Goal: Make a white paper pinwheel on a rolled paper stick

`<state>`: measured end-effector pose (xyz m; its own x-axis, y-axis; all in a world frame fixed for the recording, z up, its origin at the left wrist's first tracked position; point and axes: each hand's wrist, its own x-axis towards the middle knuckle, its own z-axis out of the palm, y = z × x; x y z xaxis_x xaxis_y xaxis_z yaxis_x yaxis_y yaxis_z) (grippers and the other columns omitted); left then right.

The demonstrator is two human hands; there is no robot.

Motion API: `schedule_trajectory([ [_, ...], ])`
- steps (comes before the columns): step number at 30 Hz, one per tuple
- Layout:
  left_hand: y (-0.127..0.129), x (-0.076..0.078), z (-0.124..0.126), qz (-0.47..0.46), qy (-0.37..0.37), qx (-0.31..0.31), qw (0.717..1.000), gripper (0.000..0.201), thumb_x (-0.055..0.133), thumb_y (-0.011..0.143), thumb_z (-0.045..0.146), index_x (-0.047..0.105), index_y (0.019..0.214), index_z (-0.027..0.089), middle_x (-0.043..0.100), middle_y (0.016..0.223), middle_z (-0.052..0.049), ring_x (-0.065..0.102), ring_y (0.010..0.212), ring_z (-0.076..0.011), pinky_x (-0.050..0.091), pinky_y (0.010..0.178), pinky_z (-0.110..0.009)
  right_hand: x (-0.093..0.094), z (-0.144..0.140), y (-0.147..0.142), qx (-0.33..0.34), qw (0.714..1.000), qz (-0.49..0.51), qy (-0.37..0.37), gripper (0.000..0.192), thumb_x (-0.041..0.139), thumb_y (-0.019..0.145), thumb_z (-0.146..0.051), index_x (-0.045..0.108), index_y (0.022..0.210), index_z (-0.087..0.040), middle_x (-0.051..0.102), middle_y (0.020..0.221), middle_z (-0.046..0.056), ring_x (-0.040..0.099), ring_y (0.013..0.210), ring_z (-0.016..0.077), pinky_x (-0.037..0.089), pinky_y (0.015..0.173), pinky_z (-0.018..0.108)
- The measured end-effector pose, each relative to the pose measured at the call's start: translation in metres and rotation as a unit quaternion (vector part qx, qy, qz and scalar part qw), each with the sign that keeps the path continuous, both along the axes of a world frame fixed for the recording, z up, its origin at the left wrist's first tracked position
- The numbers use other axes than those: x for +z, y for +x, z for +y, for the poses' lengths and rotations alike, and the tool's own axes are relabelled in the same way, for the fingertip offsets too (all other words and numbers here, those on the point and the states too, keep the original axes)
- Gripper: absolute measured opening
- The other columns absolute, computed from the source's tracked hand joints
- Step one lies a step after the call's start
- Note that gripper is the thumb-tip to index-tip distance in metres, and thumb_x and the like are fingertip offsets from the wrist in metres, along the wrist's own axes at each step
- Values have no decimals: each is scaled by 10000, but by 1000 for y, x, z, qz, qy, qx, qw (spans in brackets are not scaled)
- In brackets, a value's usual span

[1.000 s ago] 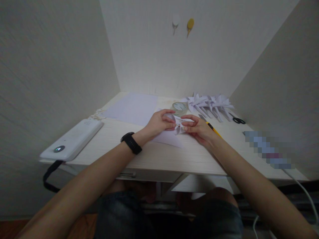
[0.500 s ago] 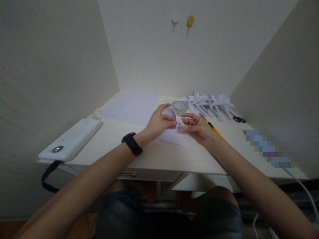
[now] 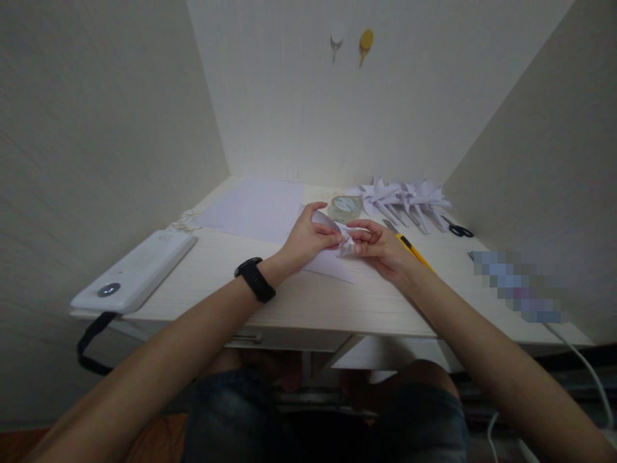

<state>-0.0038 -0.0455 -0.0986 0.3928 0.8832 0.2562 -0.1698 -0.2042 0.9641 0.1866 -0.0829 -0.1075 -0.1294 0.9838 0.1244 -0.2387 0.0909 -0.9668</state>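
Between my hands is a small piece of white paper [image 3: 346, 245], curled and folded, held just above the table. My left hand [image 3: 311, 236] pinches its left side, with a curved paper flap rising behind the fingers. On the other side, my right hand [image 3: 375, 245] grips the folded edge between thumb and fingertips. The exact folds are partly hidden by my fingers. Beneath the hands lies a flat sheet of white paper [image 3: 330, 267]. A roll of clear tape [image 3: 345, 206] sits just behind them.
Folded paper pinwheels [image 3: 405, 196] lie at the back right, near black-handled scissors [image 3: 460, 230]. A yellow utility knife [image 3: 413, 249] is beside my right wrist. White sheets [image 3: 250, 207] cover the back left. A white device [image 3: 137, 270] with a black strap rests at the left edge.
Both hands stay in nearly the same place on the paper. The curved flap by my left hand now looks flatter and leans differently. The whole view has shifted slightly.
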Motion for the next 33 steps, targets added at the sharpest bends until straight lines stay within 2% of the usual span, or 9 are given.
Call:
schedule_trajectory([
  [7,1,-1,-1,-8,-8,-22,1000,813,730,692,29,327,1382,174,671,697,30,678,656,-139,556,710,-314,-3,0,-1,-15,1000,-19,15,577,941,482,-240,701,1006,-241,703,778,-29,655,696,138,553,746,330],
  [14,3,1,-3,-30,-42,-67,996,717,677,770,69,323,1387,149,690,742,-3,677,673,-139,542,765,-343,-8,5,-3,-69,988,-116,77,566,943,474,-305,708,983,-227,646,700,-46,598,639,124,526,680,313],
  [20,1,1,-3,-19,-1,-58,998,789,789,651,63,392,1327,153,678,835,-17,659,743,-137,494,778,-322,-3,5,-5,-125,971,-178,101,530,915,500,-451,705,916,-200,709,687,11,612,610,159,515,647,333],
  [26,1,-1,-1,4,21,-46,999,703,743,702,69,407,1315,138,673,786,-9,652,734,-129,488,766,-304,-4,3,-5,-143,957,-210,143,423,900,544,-448,730,847,-207,712,721,24,615,636,172,510,648,343],
  [30,1,-1,0,16,22,-36,999,672,738,701,66,434,1295,147,677,784,-6,656,727,-131,496,756,-305,-1,0,-5,-128,960,-206,138,373,874,597,-443,739,854,-209,720,749,37,625,660,184,503,649,347],
  [33,1,0,-1,23,20,-30,999,626,739,694,55,463,1249,144,680,792,-6,661,726,-133,507,751,-308,1,-1,-6,-150,951,-230,145,339,860,608,-443,748,816,-199,725,750,45,612,651,180,470,624,333],
])
